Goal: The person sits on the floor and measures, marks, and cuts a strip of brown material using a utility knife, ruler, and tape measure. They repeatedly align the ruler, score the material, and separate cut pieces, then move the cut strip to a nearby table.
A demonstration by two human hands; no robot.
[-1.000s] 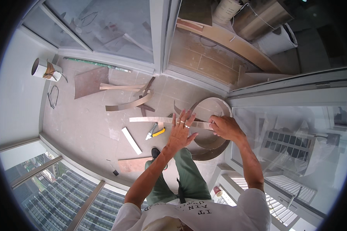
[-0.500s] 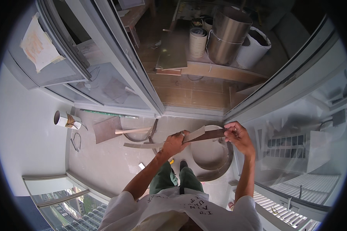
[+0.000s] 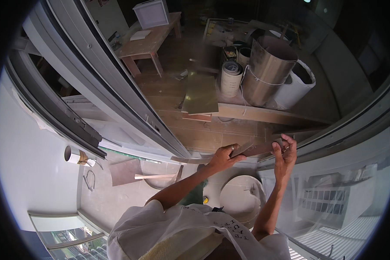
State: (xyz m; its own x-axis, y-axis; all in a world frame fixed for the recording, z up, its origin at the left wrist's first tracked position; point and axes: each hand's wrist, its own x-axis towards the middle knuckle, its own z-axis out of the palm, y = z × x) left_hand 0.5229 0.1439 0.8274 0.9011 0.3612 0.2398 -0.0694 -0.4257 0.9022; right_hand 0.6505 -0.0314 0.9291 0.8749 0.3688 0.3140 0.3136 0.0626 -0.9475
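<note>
My left hand (image 3: 225, 158) and my right hand (image 3: 284, 152) are raised in front of me, just before the doorway. Between them stretches a long, flat brown strip (image 3: 261, 149), thin and bendy, its paler end sticking out past my left hand's fingers. The rest of the strip trails leftward behind the left wrist. Fingers of my left hand are wrapped round it, and my right hand pinches its far right end between thumb and fingers. Below my hands, a wide curled ring of strip material (image 3: 259, 187) lies on the floor.
A sliding door frame (image 3: 130, 93) rises at left. Beyond the threshold stand a large metallic roll (image 3: 264, 78), a white roll (image 3: 292, 93), a smaller cream roll (image 3: 231, 80) and a wooden table (image 3: 154, 41). A brown sheet (image 3: 125, 172) and a wooden stick (image 3: 156, 176) lie on the floor.
Both hands have moved forward toward the doorway, and the right hand has shifted rightward, still holding the strip. My view has tilted up, showing more of the room beyond.
</note>
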